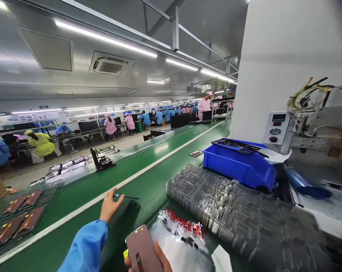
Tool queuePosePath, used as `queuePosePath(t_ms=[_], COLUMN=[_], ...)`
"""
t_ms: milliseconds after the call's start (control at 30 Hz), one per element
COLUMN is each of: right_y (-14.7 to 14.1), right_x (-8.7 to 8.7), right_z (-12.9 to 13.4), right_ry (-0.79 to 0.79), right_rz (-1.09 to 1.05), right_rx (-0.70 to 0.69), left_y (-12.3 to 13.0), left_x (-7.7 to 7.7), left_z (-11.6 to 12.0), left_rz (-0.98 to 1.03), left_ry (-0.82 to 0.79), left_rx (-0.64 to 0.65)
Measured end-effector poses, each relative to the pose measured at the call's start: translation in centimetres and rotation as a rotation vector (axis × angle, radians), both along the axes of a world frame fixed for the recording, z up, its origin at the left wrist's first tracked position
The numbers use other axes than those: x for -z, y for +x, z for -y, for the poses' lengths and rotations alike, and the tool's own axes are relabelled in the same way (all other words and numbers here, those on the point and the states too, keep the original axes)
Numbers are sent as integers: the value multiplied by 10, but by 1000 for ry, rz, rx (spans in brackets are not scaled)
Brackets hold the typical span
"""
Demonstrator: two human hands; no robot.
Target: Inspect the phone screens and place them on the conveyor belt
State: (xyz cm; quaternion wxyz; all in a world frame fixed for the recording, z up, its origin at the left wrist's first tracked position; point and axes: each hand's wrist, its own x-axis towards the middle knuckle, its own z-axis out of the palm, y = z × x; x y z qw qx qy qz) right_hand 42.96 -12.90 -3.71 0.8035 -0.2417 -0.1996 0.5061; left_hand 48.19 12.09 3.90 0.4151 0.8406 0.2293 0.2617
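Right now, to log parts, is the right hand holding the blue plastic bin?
No, the right hand grips a flat mauve rectangular panel, and the blue plastic bin stands well away from it.

The smartphone panel (pixel 142 249) is mauve-brown with yellow marks; the sleeve (pixel 87 243) and bin (pixel 239 168) are bright blue; the conveyor belt (pixel 148 189) green, white-striped.

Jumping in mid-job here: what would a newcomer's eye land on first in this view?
At the bottom centre, the right hand holds a brownish rectangular panel, while the left hand reaches out over the green conveyor belt. To the right lie a stack of clear plastic trays and a bright blue bin. Far down the hall, rows of workers sit in pink and blue smocks.
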Motion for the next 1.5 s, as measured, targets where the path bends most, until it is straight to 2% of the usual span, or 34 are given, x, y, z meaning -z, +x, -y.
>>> queuePosePath(t_ms=[67, 133, 200, 300, 400, 500, 567, 733, 867, 967, 1100, 1300, 1400, 1500], right_y=[-5, -8, -12, -20, -30, -41, -48, -71, -91, -99, -101, -104, -107, -109], right_x=[-8, -16, -23, -32, -44, -55, -60, -69, -79, -84, -85, -82, -78, -74], right_z=[6, 16, 28, 47, 63, 81, 93, 110, 104, 97, 96, 97, 95, 93], right_ry=[38, 66, 74, 55, 2, -68, -114, -161, -87, -69, -46, -86, -90, -106], right_rz=[-126, -119, -77, -87, -90, -31, 116, 729, 1159, 1384, 1479, 1411, 1416, 1461], right_rx=[-54, -67, -81, -108, 21, 78, 125, 220, 355, 385, 355, 229, 201, 204], left_y=[-40, -86, -137, -213, -277, -320, -337, -353, -355, -354, -353, -349, -343, -335], left_x=[-16, -26, -30, -31, -29, -25, -21, -6, 2, 4, 2, -2, -1, 0], left_z=[-4, -2, 10, 46, 93, 137, 159, 185, 188, 189, 187, 183, 187, 194], left_rz=[75, 146, 219, 317, 409, 476, 491, 476, 386, 389, 404, 342, 350, 375], left_ry=[-173, -357, -515, -664, -771, -895, -923, -882, -901, -923, -963, -921, -899, -927], left_rx=[-95, -145, -148, -111, -72, 6, 52, 242, 346, 396, 426, 431, 413, 447])
